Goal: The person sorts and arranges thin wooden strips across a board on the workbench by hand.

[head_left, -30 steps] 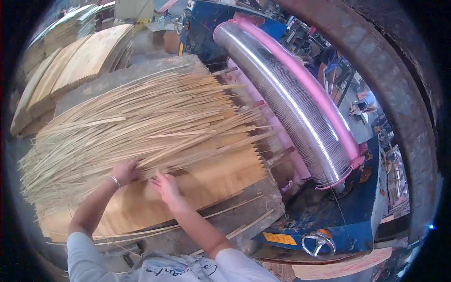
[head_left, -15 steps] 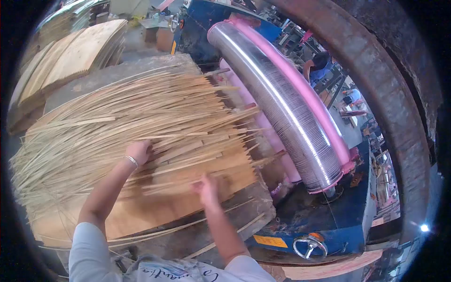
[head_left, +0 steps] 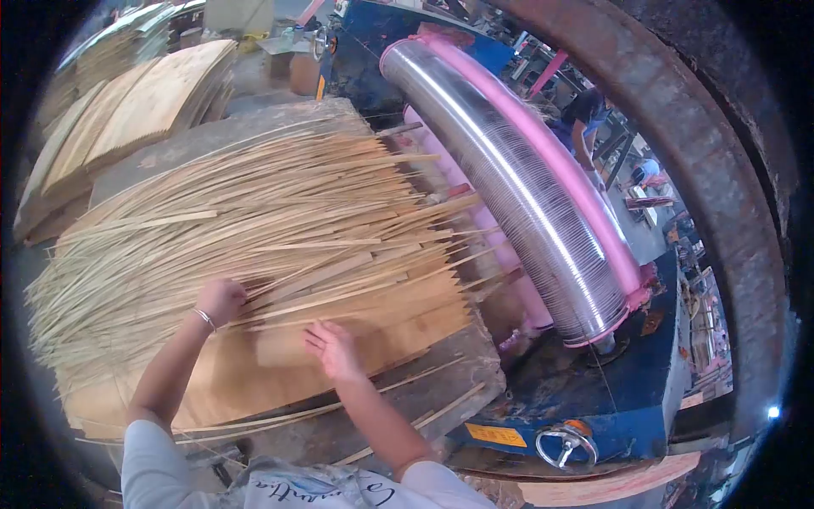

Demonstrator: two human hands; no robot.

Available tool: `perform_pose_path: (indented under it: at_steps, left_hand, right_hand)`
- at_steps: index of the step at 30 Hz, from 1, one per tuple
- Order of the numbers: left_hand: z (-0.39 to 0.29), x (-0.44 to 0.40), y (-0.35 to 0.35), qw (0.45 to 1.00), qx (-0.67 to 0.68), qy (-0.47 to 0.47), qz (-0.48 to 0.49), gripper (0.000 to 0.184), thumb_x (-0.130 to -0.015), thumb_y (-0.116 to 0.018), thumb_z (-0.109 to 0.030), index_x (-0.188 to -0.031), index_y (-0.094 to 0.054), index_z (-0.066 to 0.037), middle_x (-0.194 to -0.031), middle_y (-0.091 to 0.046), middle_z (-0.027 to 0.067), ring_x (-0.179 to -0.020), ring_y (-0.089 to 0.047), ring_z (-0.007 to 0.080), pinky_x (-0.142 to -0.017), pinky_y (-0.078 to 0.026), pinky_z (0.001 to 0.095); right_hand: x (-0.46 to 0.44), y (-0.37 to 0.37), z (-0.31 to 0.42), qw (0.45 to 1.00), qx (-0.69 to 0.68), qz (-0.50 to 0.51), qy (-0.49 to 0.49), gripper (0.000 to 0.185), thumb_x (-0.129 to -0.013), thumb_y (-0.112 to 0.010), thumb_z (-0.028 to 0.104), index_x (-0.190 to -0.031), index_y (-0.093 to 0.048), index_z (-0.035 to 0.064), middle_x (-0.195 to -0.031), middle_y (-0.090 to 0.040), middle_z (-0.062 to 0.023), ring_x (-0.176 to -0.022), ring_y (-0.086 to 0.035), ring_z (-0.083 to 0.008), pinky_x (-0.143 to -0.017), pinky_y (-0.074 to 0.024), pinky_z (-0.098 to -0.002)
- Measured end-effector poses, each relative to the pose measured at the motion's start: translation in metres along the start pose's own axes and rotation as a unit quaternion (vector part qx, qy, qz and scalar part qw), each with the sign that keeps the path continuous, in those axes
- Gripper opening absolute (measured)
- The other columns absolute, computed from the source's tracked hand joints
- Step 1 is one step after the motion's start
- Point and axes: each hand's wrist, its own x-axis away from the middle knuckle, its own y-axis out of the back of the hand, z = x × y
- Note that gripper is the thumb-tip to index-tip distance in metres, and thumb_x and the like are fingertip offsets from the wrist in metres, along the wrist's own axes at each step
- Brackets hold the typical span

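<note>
Thin veneer strips [head_left: 170, 254] lie in a loose layer over a large veneer sheet [head_left: 212, 390] with a jagged right edge. My left hand [head_left: 222, 301], with a bracelet at the wrist, is curled and closed on strips at the near edge of the layer; its fingertips are partly hidden. To its right, my right hand [head_left: 335, 349] hovers low over the bare front part of the sheet, fingers spread and holding nothing. A pale, motion-blurred veneer piece [head_left: 284, 348] shows just left of the right fingertips; whether they touch it cannot be seen.
Beyond the sheet's right edge stands a blue machine [head_left: 585, 390] with a grooved metal roller [head_left: 509, 195], pink rollers [head_left: 543, 136] and a handwheel [head_left: 566, 447]. Stacked veneer sheets [head_left: 144, 102] lie at back left. A rusty curved beam [head_left: 695, 119] crosses the right side. Another person [head_left: 585, 119] is behind the rollers.
My left hand has moved down and left. My right hand has shifted left along the sheet, and its fingers now show spread. The whole view has shifted slightly.
</note>
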Motion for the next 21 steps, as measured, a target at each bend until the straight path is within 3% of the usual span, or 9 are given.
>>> perform_pose_path:
  at_steps: [3, 6, 7, 10, 13, 16, 17, 18, 21]
  left_hand:
    - [-0.035, 0.014, 0.018, 0.998, 0.017, 0.048, 0.033, 0.024, -0.068, -0.061, -0.028, -0.084, -0.059, -0.010, -0.078, -0.060, 0.0125, -0.073, -0.057, 0.0321, -0.066, -0.045, 0.0386]
    - [-0.029, 0.008, 0.010, 0.987, -0.056, -0.032, 0.150, 0.033, -0.068, -0.063, -0.032, -0.091, -0.056, -0.010, -0.083, -0.060, 0.0129, -0.076, -0.057, 0.0322, -0.070, -0.045, 0.0381]
    - [-0.028, 0.009, 0.013, 0.989, -0.029, -0.023, 0.140, 0.029, -0.069, -0.061, -0.032, -0.088, -0.059, -0.009, -0.082, -0.061, 0.0135, -0.075, -0.058, 0.0306, -0.069, -0.046, 0.0370]
    - [-0.023, 0.004, 0.036, 0.978, 0.114, -0.009, 0.176, 0.025, -0.071, -0.060, -0.030, -0.088, -0.061, -0.011, -0.082, -0.061, 0.0116, -0.075, -0.058, 0.0272, -0.067, -0.046, 0.0351]
    - [-0.020, -0.015, 0.034, 0.997, -0.001, 0.065, 0.041, 0.021, -0.071, -0.061, -0.027, -0.087, -0.064, -0.014, -0.080, -0.062, 0.0090, -0.073, -0.059, 0.0244, -0.065, -0.046, 0.0336]
    - [-0.027, -0.031, 0.010, 0.997, -0.071, 0.024, 0.025, 0.021, -0.071, -0.061, -0.028, -0.088, -0.063, -0.016, -0.078, -0.063, 0.0075, -0.072, -0.059, 0.0246, -0.063, -0.047, 0.0346]
    - [-0.035, -0.034, 0.003, 0.999, -0.034, 0.007, 0.029, 0.020, -0.072, -0.059, -0.028, -0.088, -0.063, -0.017, -0.078, -0.063, 0.0076, -0.072, -0.059, 0.0258, -0.063, -0.047, 0.0357]
    - [-0.047, -0.038, -0.001, 0.999, -0.031, 0.004, 0.017, 0.018, -0.072, -0.059, -0.028, -0.086, -0.063, -0.017, -0.076, -0.062, 0.0074, -0.071, -0.058, 0.0267, -0.063, -0.046, 0.0367]
    - [-0.060, -0.058, -0.019, 0.999, -0.020, -0.003, -0.037, 0.012, -0.072, -0.058, -0.025, -0.080, -0.060, -0.016, -0.075, -0.060, 0.0077, -0.072, -0.057, 0.0284, -0.062, -0.045, 0.0392]
  right_hand:
    - [-0.015, -0.043, -0.020, 0.998, 0.013, 0.038, -0.053, 0.027, -0.084, -0.053, 0.021, -0.099, -0.048, -0.0006, -0.095, -0.055, -0.0133, -0.088, -0.057, -0.0238, -0.073, -0.0486, -0.0339]
    - [-0.028, -0.069, -0.039, 0.997, 0.045, 0.017, -0.060, 0.029, -0.085, -0.051, 0.025, -0.097, -0.049, -0.0018, -0.092, -0.056, -0.0131, -0.084, -0.057, -0.0219, -0.071, -0.0486, -0.0327]
    - [-0.026, -0.066, -0.039, 0.995, 0.061, 0.060, -0.055, 0.030, -0.085, -0.050, 0.026, -0.094, -0.051, -0.0018, -0.089, -0.058, -0.0123, -0.078, -0.057, -0.0197, -0.071, -0.0482, -0.0319]
    - [0.000, -0.060, -0.033, 0.997, 0.035, 0.066, 0.013, 0.029, -0.086, -0.049, 0.027, -0.092, -0.053, -0.0012, -0.085, -0.059, -0.0111, -0.074, -0.058, -0.0181, -0.065, -0.0492, -0.0297]
    - [0.005, -0.030, -0.017, 1.000, 0.006, -0.022, 0.006, 0.026, -0.087, -0.047, 0.026, -0.095, -0.052, 0.0017, -0.083, -0.059, -0.0080, -0.069, -0.059, -0.0174, -0.058, -0.0486, -0.0274]
    - [-0.010, -0.005, 0.004, 0.998, 0.018, -0.040, 0.039, 0.025, -0.087, -0.047, 0.026, -0.094, -0.051, 0.0027, -0.083, -0.059, -0.0075, -0.066, -0.059, -0.0166, -0.055, -0.0475, -0.0265]
    - [-0.011, 0.003, 0.009, 0.997, 0.030, -0.039, 0.056, 0.025, -0.087, -0.047, 0.026, -0.093, -0.051, 0.0028, -0.083, -0.058, -0.0077, -0.065, -0.059, -0.0163, -0.054, -0.0472, -0.0263]
    - [-0.002, -0.004, 0.029, 0.993, 0.038, -0.051, 0.095, 0.023, -0.087, -0.047, 0.027, -0.085, -0.051, 0.0048, -0.074, -0.059, -0.0075, -0.059, -0.058, -0.0149, -0.050, -0.0456, -0.0244]
    - [-0.005, 0.021, 0.075, 0.976, 0.179, -0.108, 0.063, 0.025, -0.085, -0.049, 0.030, -0.076, -0.052, 0.0063, -0.057, -0.055, -0.0052, -0.050, -0.055, -0.0134, -0.046, -0.0436, -0.0249]
